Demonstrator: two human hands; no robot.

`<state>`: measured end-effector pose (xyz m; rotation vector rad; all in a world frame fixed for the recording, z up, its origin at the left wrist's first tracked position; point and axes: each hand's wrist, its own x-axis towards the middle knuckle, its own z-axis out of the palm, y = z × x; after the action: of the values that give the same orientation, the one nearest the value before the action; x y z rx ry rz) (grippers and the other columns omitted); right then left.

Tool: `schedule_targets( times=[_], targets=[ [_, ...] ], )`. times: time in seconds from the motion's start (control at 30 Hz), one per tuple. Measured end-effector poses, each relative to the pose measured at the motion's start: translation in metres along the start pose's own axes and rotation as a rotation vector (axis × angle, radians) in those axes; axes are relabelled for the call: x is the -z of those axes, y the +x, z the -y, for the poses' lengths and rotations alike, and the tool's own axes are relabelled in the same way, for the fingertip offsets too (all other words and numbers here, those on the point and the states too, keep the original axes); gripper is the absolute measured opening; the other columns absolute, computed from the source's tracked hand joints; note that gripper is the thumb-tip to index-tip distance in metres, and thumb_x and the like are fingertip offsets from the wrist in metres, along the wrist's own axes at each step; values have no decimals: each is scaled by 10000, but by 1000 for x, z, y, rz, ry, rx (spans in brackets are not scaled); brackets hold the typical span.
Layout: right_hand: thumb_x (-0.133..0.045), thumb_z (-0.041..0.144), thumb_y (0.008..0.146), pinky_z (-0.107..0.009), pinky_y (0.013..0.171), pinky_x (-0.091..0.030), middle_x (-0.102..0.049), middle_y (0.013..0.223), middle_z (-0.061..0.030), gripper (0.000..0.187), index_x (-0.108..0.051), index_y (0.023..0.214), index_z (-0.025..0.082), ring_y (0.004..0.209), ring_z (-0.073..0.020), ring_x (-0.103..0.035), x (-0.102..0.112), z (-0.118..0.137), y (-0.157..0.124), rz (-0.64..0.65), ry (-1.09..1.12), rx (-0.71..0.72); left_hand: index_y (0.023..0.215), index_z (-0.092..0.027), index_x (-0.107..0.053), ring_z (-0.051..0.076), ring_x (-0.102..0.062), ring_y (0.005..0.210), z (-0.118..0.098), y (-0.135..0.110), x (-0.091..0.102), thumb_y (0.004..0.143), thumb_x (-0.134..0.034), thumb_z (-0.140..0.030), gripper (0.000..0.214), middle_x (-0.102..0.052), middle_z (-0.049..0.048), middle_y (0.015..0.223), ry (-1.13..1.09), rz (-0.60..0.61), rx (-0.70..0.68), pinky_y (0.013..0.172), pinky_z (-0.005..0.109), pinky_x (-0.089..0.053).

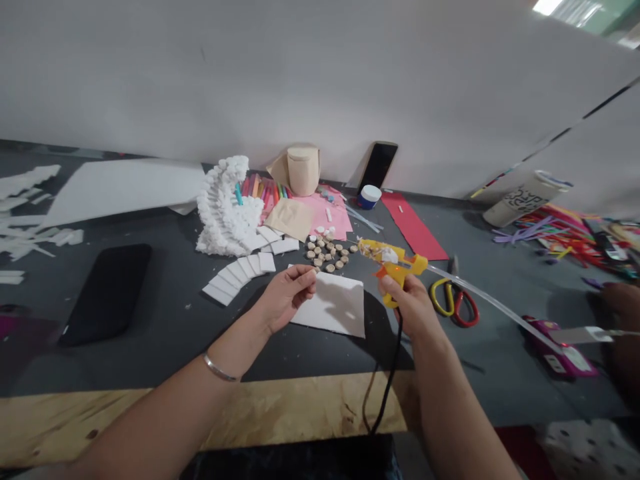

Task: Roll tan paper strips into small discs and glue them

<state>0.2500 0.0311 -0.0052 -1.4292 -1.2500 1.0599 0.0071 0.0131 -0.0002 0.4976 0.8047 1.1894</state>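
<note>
My right hand [411, 308] grips a yellow hot glue gun [395, 265], its nozzle pointing left and a long clear glue stick [493, 304] trailing from its back. A black cord [393, 373] hangs from the gun. My left hand [284, 298] pinches the upper left corner of a white foam sheet [333, 305], which seems slightly raised off the dark mat [165, 333]. A row of white foam squares [235, 275] lies just beyond my left hand. Small round wooden discs [325, 252] lie just beyond the sheet, near the gun's nozzle.
Yellow-and-red scissors [453, 300] lie right of the gun. Behind stand a white fluffy curved form [225, 210], pink paper [325, 210], and a red strip [413, 225]. A black phone [107, 295] lies left. Another person's hand [623, 313] enters at right, above a magenta object [560, 350].
</note>
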Motion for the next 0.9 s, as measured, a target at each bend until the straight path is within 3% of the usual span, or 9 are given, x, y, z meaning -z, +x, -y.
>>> schedule_targets(
  times=[0.2, 0.37, 0.53, 0.9],
  targets=[
    [-701, 429, 752, -249, 570, -427, -603, 674, -6, 263, -662, 821, 178, 604, -128, -532, -12, 6, -17, 198, 24, 9, 774, -119, -671, 43, -525, 551, 0, 2, 1, 532, -897, -281, 368, -603, -24, 637, -31, -48, -1, 515, 153, -410],
    [-712, 415, 699, -248, 524, -443, -662, 1014, -85, 287, -628, 853, 187, 656, -136, -557, -27, 25, -32, 344, 22, -25, 751, -127, -650, 39, -505, 534, 1, 3, 1, 533, -898, -264, 357, -584, -35, 618, -60, -64, -31, 495, 147, -392],
    [-624, 413, 751, -234, 536, -411, -591, 704, -1, 230, -594, 811, 192, 567, -113, -488, -35, 31, -39, 367, -159, 23, 738, -129, -634, 38, -496, 529, 2, 3, 0, 542, -894, -259, 351, -583, -31, 617, -61, -58, -51, 487, 144, -378],
    [-588, 343, 794, -209, 530, -380, -558, 665, 20, 175, -517, 722, 200, 595, -116, -490, -37, 25, -39, 385, -337, 215, 742, -133, -644, 42, -490, 522, 3, 5, 2, 571, -881, -274, 325, -573, -30, 589, -45, -64, -48, 499, 150, -383]
  ],
)
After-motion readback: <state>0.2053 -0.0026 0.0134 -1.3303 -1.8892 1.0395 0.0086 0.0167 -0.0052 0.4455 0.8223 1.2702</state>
